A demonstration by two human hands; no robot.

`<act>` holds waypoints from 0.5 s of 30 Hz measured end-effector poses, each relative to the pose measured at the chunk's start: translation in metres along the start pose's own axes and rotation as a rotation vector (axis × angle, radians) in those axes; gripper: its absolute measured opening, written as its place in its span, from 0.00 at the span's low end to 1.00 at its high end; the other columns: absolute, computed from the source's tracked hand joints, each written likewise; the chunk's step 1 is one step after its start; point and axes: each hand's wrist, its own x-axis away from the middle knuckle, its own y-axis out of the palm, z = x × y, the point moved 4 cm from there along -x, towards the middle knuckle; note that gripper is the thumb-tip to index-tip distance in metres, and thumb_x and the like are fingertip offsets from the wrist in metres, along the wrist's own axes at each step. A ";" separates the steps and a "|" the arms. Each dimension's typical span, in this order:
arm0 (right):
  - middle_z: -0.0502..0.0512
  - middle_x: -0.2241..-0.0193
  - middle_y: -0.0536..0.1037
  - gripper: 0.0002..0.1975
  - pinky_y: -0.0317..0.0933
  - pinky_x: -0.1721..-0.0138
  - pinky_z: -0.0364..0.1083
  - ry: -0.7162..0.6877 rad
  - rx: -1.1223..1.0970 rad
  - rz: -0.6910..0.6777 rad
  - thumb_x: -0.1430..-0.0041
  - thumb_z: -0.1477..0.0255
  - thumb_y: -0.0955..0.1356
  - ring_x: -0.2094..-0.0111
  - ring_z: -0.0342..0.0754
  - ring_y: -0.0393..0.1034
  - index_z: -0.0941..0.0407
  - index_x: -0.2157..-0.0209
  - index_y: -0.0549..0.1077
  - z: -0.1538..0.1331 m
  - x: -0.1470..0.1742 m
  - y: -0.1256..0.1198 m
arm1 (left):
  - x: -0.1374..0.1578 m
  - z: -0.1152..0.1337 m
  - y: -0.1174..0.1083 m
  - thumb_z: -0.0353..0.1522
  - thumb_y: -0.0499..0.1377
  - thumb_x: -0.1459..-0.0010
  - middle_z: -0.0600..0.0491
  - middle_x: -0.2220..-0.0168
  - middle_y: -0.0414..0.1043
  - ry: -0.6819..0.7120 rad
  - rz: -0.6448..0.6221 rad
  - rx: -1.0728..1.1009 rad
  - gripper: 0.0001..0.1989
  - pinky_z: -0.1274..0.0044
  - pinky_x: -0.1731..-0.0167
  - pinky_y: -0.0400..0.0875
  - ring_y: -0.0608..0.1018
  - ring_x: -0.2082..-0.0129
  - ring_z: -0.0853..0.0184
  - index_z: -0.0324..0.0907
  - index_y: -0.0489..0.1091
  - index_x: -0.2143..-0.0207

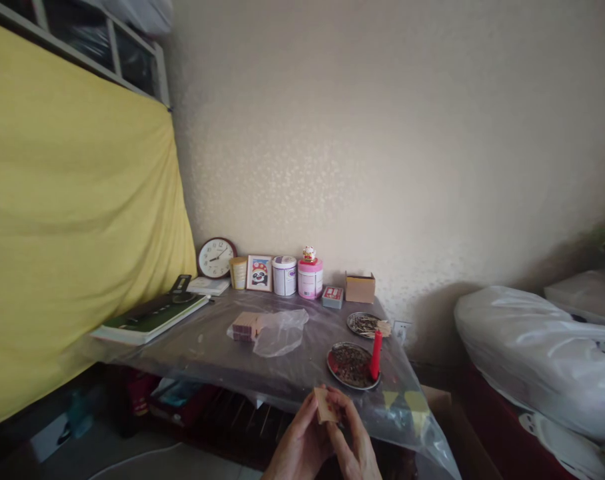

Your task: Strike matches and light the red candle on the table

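Note:
A small tan matchbox [324, 407] is held between both hands in front of the table's near edge. My left hand [301, 437] grips it from the left with the thumb along its side. Fingers of my right hand [351, 433] close on its right side and partly cover its face. Just beyond the hands lies a round metal plate [350, 348] with dark bits on it, and a red candle [376, 355] stands upright at its right. Farther back, a second plate [355, 317] carries many small sticks. Left of the plates sits a stack of similar boxes [246, 327] with clear plastic wrap [285, 332] beside it.
Plastic sheeting covers the table [197, 350]. Along the wall stand a clock [217, 258], a framed panda picture [259, 273], two canisters [284, 277], and a cardboard box [360, 289]. A green book [152, 317] lies at left; large white bags [537, 353] are at right.

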 end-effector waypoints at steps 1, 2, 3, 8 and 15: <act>0.56 0.47 0.70 0.18 0.54 0.43 0.49 0.012 -0.015 -0.008 0.44 0.65 0.65 0.45 0.52 0.62 0.53 0.51 0.68 0.000 0.000 0.000 | 0.000 0.000 0.000 0.35 0.53 0.41 0.48 0.61 0.74 0.004 -0.004 0.005 0.14 0.74 0.55 0.63 0.74 0.58 0.65 0.39 0.71 0.57; 0.55 0.47 0.70 0.18 0.54 0.43 0.49 0.021 -0.029 -0.014 0.44 0.65 0.65 0.45 0.52 0.62 0.53 0.51 0.68 0.000 0.000 0.000 | 0.000 -0.001 0.000 0.35 0.53 0.41 0.48 0.62 0.74 0.008 -0.007 0.012 0.14 0.74 0.54 0.63 0.74 0.58 0.65 0.39 0.71 0.57; 0.55 0.47 0.70 0.19 0.54 0.43 0.48 0.026 -0.041 -0.016 0.44 0.65 0.65 0.45 0.52 0.62 0.53 0.51 0.68 -0.001 -0.001 0.001 | 0.000 -0.001 0.000 0.35 0.52 0.41 0.48 0.62 0.74 0.006 -0.010 0.017 0.14 0.74 0.54 0.63 0.74 0.59 0.65 0.39 0.71 0.57; 0.55 0.47 0.70 0.19 0.53 0.43 0.48 0.048 -0.057 -0.009 0.44 0.64 0.65 0.45 0.51 0.61 0.53 0.51 0.68 0.002 -0.001 0.002 | -0.001 -0.001 0.003 0.35 0.52 0.40 0.48 0.61 0.74 0.007 -0.048 0.042 0.15 0.73 0.53 0.62 0.74 0.58 0.64 0.39 0.70 0.55; 0.55 0.46 0.69 0.19 0.52 0.42 0.49 0.069 -0.088 -0.001 0.44 0.64 0.65 0.44 0.51 0.60 0.53 0.50 0.67 0.000 0.001 0.003 | 0.000 -0.001 0.008 0.35 0.53 0.41 0.46 0.55 0.72 0.004 -0.044 0.047 0.16 0.73 0.51 0.61 0.72 0.54 0.63 0.39 0.69 0.53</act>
